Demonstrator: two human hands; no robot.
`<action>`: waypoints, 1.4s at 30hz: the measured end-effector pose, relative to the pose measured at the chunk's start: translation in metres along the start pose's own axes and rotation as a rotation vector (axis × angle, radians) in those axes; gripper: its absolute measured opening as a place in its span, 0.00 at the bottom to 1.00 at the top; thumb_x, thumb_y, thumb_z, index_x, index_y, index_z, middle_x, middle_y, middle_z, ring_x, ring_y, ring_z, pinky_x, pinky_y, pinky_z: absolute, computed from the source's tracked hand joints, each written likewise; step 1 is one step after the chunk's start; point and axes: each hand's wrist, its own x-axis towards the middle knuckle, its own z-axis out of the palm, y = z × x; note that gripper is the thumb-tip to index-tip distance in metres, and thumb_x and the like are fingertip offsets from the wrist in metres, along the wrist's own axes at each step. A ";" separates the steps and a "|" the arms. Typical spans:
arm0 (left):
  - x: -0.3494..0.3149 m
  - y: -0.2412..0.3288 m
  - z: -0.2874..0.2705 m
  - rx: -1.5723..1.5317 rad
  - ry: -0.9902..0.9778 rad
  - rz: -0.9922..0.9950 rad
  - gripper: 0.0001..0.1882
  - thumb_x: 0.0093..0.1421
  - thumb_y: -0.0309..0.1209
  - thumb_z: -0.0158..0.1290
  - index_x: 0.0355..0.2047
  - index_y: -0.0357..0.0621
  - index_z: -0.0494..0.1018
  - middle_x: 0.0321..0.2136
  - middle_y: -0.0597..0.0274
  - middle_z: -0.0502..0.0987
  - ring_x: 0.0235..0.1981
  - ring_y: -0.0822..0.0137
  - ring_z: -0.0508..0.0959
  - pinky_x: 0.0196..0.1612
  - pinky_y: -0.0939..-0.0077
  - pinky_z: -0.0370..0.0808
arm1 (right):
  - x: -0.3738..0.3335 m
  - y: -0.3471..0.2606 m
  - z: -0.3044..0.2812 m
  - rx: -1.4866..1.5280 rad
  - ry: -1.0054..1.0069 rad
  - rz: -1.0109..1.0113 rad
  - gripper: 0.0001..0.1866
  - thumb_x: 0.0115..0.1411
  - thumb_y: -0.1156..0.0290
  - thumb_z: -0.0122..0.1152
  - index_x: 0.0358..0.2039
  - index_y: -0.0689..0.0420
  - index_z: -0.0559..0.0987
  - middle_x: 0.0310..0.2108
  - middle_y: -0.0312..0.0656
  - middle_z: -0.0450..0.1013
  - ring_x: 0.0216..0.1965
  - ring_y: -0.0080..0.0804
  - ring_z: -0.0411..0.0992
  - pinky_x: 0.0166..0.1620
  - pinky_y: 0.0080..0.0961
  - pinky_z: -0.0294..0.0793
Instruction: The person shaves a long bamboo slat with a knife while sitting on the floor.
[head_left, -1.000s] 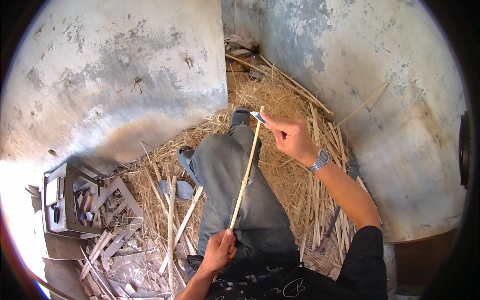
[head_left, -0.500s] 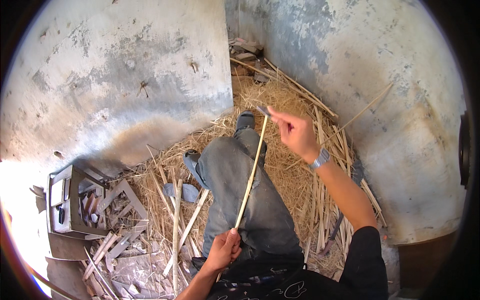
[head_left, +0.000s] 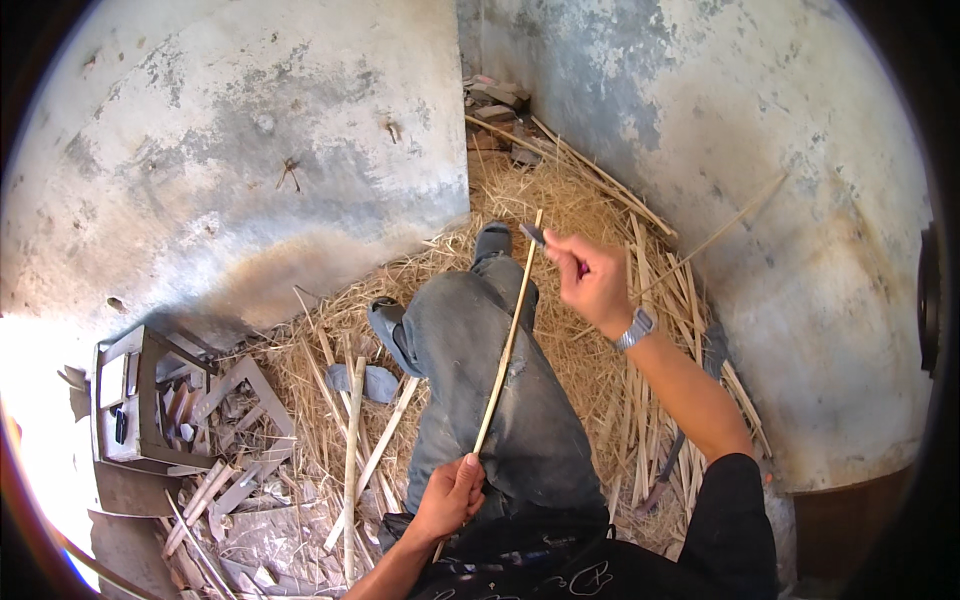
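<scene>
A long thin pale strip, apparently bamboo [head_left: 502, 362], slants up and away over my grey-trousered legs. Its near part is gripped in my left hand [head_left: 449, 497], closed with the thumb on top, by my lap. Near the strip's far end, my right hand [head_left: 592, 282] is closed on a small dark knife blade [head_left: 533, 235]. Most of its handle is hidden by the fingers. The blade lies against or just beside the strip, a little below its tip; I cannot tell whether they touch.
Shavings [head_left: 590, 380] cover the floor around my legs. Split strips [head_left: 640, 400] lie along the right wall [head_left: 800, 330]. On the left are a broken wooden frame [head_left: 150, 400], longer sticks [head_left: 352, 470] and a grey cloth [head_left: 375, 384]. A pale panel [head_left: 300, 130] stands at the far left.
My right hand and the blade have shifted slightly nearer and to the right, and the strip's tip now shows beyond the blade. My left hand has stayed nearly still.
</scene>
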 end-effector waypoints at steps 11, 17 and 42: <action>-0.003 0.005 0.007 0.110 0.075 0.032 0.25 0.77 0.47 0.41 0.26 0.42 0.64 0.17 0.72 0.58 0.15 0.79 0.57 0.18 0.79 0.55 | -0.003 -0.002 -0.001 -0.025 -0.047 0.006 0.20 0.59 0.81 0.62 0.52 0.52 0.84 0.30 0.40 0.83 0.17 0.25 0.72 0.21 0.22 0.71; -0.004 -0.003 0.000 0.005 0.077 0.005 0.25 0.77 0.47 0.42 0.27 0.42 0.64 0.17 0.72 0.59 0.14 0.79 0.57 0.17 0.80 0.55 | -0.053 -0.051 -0.009 -0.053 -0.412 -0.307 0.20 0.61 0.81 0.61 0.53 0.53 0.83 0.33 0.43 0.84 0.20 0.23 0.76 0.21 0.21 0.72; -0.007 0.001 0.010 0.117 0.160 0.044 0.22 0.75 0.45 0.49 0.27 0.42 0.67 0.16 0.73 0.64 0.16 0.81 0.62 0.18 0.81 0.58 | -0.055 -0.058 -0.018 -0.029 -0.453 -0.166 0.17 0.56 0.84 0.58 0.43 0.54 0.86 0.40 0.43 0.84 0.28 0.33 0.82 0.28 0.27 0.81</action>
